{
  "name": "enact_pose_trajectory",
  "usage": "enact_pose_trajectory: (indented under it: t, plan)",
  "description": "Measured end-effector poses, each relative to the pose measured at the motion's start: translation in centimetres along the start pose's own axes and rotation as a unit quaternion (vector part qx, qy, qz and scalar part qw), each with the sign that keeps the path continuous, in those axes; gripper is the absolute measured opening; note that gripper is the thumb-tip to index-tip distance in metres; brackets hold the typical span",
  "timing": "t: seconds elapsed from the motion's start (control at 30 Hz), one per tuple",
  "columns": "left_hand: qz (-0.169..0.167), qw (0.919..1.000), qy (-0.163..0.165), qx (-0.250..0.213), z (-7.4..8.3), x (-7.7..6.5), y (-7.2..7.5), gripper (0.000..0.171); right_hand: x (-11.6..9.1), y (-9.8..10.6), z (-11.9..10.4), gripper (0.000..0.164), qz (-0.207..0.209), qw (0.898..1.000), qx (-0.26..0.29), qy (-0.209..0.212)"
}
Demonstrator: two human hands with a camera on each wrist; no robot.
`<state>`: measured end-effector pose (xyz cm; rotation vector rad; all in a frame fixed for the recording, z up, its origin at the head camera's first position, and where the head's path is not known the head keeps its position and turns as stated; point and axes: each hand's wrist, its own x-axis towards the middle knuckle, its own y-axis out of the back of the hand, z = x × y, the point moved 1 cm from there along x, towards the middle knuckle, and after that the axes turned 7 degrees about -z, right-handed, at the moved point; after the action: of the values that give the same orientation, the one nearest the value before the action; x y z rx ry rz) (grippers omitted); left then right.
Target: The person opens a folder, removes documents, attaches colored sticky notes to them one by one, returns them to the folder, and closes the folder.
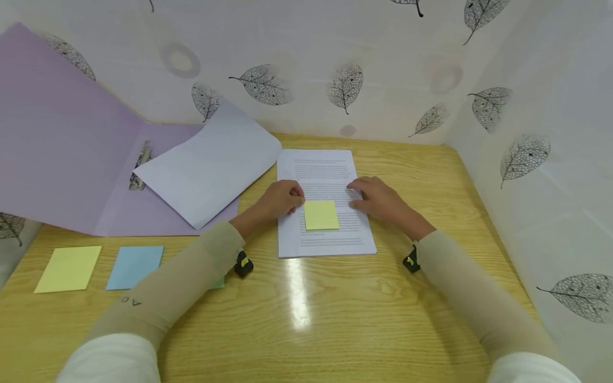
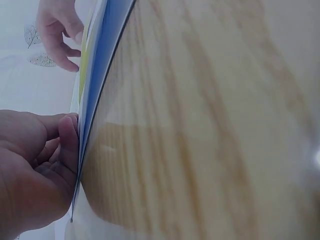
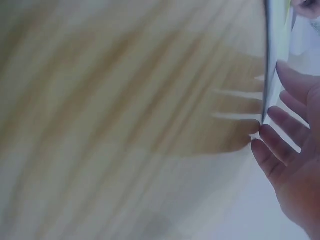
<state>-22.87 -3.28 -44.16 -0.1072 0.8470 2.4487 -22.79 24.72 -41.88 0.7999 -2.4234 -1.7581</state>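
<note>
A printed sheet [image 1: 325, 175] lies on a thin stack of papers, with a yellow sticky note [image 1: 322, 215] on its lower half. At the note's upper left corner my left hand [image 1: 281, 199] has curled fingers, thumb and fingertips meeting at that corner. The left wrist view shows this left hand [image 2: 37, 165] low beside the stack's edge. Across the page, my right hand [image 1: 380, 199] spreads its thumb and fingers over the stack's right edge. Extended right fingers [image 3: 287, 127] touch that edge and the table in the right wrist view.
An open purple folder [image 1: 62, 133] with a metal clip [image 1: 140, 167] stands at the left, a loose white sheet [image 1: 210, 165] across it. Yellow [image 1: 69, 269], blue [image 1: 135, 266] and green notes [image 1: 218, 284] lie in front, the green mostly behind my left sleeve. Leaf-patterned walls bound the table.
</note>
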Motion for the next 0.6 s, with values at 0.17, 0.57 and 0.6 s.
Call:
enact_pose_trajectory:
  t: [0.17, 0.57, 0.6]
  plan:
    - [0.001, 1.0000, -0.003, -0.006, 0.1, -0.1, 0.0, 0.010, -0.3, 0.5, 1.5, 0.065, -0.020, 0.999, -0.039, 0.017]
    - [0.008, 0.9998, -0.012, -0.012, -0.4, 0.0, 0.2, 0.012, -0.5, 0.8, 2.8, 0.069, -0.050, 0.997, -0.041, 0.030]
    - [0.011, 0.9998, -0.011, -0.013, -0.6, -0.2, 0.3, 0.012, -0.4, 0.7, 2.9, 0.069, -0.051, 0.997, -0.040, 0.028]
